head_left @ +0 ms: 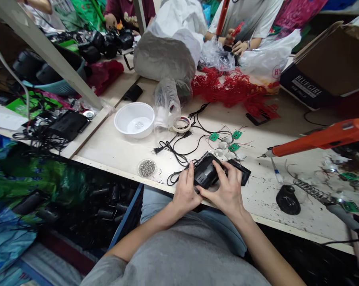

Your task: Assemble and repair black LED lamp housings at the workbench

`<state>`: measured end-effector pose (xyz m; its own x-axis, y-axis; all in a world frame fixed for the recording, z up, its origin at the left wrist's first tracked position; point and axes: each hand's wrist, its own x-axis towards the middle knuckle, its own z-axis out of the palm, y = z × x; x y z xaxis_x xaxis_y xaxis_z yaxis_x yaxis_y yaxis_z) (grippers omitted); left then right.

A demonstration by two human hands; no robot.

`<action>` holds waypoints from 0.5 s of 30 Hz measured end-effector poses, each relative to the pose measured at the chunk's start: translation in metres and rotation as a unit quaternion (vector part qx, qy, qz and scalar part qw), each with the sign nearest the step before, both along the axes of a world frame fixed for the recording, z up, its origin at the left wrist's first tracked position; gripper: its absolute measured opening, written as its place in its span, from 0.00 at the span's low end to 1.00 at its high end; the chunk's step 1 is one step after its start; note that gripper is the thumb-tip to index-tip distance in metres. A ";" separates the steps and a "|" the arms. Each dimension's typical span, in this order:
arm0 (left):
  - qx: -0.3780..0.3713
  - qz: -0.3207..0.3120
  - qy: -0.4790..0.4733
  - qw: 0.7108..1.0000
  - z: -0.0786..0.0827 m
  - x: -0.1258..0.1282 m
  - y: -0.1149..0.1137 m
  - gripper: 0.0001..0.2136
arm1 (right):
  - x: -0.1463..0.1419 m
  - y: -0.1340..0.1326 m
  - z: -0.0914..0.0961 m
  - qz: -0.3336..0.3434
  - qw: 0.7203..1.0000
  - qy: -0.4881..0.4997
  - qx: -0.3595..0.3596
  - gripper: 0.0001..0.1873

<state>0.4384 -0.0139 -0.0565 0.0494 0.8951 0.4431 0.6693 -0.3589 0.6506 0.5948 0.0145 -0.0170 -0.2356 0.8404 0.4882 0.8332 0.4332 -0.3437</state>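
Note:
Near the front edge of the bench, both hands are on a black plastic housing (205,175). My left hand (185,190) grips its left side, with the fingers along it. My right hand (227,190) presses on its right side with fingers and thumb. A flat black plastic part (244,171) sticks out beyond the right fingers; whether it is joined to the housing is hidden. A black cord (179,157) with a plug lies coiled to the left of the housing. Just past it are small green circuit boards (234,147) with thin red wires and whitish parts.
An orange electric screwdriver (319,139) reaches in from the right. A dish of small screws (146,168), a white bowl (134,120) and a tape roll (181,124) stand left. A black round part (288,200) lies right. Co-workers sit opposite, beyond red netting (227,87).

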 end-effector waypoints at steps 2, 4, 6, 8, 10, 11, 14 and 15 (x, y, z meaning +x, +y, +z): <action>-0.010 0.002 -0.001 1.000 0.000 -0.001 0.000 0.50 | 0.003 0.002 0.000 -0.004 1.000 0.007 -0.003 0.42; -0.025 0.001 -0.003 1.000 0.000 -0.002 0.000 0.50 | 0.007 0.003 0.001 -0.015 0.999 0.023 -0.016 0.41; -0.036 0.002 -0.004 0.999 0.000 -0.002 0.001 0.50 | 0.009 0.003 0.003 -0.024 0.999 0.034 -0.029 0.41; -0.038 0.008 0.001 0.999 0.000 -0.002 0.001 0.50 | 0.012 0.002 0.009 -0.024 0.998 0.041 -0.033 0.42; -0.035 0.014 0.008 0.999 0.000 -0.002 0.001 0.51 | 0.016 0.004 0.018 -0.021 0.998 0.055 -0.031 0.43; -0.034 0.014 0.010 0.999 0.001 -0.002 0.001 0.51 | 0.020 0.008 0.024 -0.023 0.997 0.069 -0.028 0.43; -0.030 0.005 0.012 0.999 0.002 -0.002 0.000 0.51 | 0.040 0.033 0.038 -0.063 0.990 0.125 -0.017 0.42; -0.027 0.004 0.012 1.000 0.002 -0.003 0.000 0.50 | 0.048 0.046 0.040 -0.092 0.986 0.139 -0.013 0.43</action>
<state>0.4359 -0.0135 -0.0546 0.0519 0.9185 0.3920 0.6879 -0.3175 0.6527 0.6424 0.0604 0.0234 0.0612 0.8696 0.4899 0.7686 0.2721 -0.5790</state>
